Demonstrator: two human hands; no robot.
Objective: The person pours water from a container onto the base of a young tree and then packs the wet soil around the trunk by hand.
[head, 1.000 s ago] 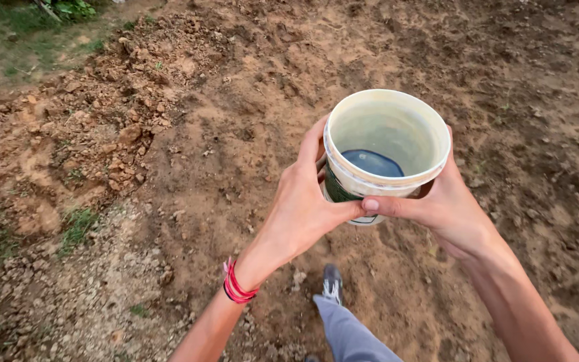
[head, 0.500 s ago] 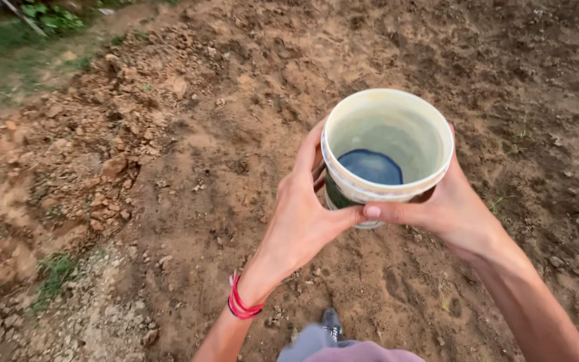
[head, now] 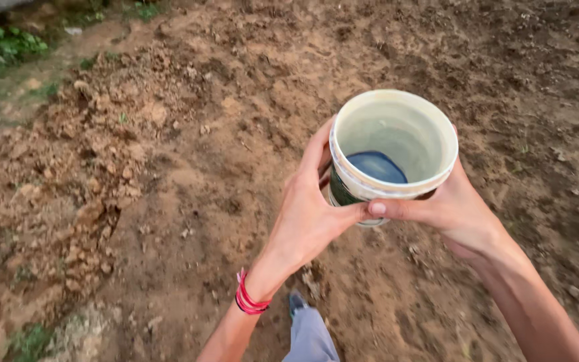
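A small cream-white plastic bucket [head: 397, 134] with a dark green band on its side is held out in front of me over bare soil. A little dark liquid lies at its bottom [head: 376, 166]. My left hand [head: 306, 211] grips the bucket's left side, thumb meeting the other thumb under the rim. My right hand [head: 454, 211] clasps the right side. Red bands [head: 249, 299] circle my left wrist.
Loose brown soil [head: 202, 167] covers the ground. A ridge of dug-up clods [head: 88, 147] runs along the left, with grass and weeds [head: 8, 43] beyond it. My grey-trousered leg and shoe [head: 303, 322] show below the hands.
The ground has slid back under me and the clod ridge has shifted lower left. The bucket stays held the same way. My leg has swung forward again.
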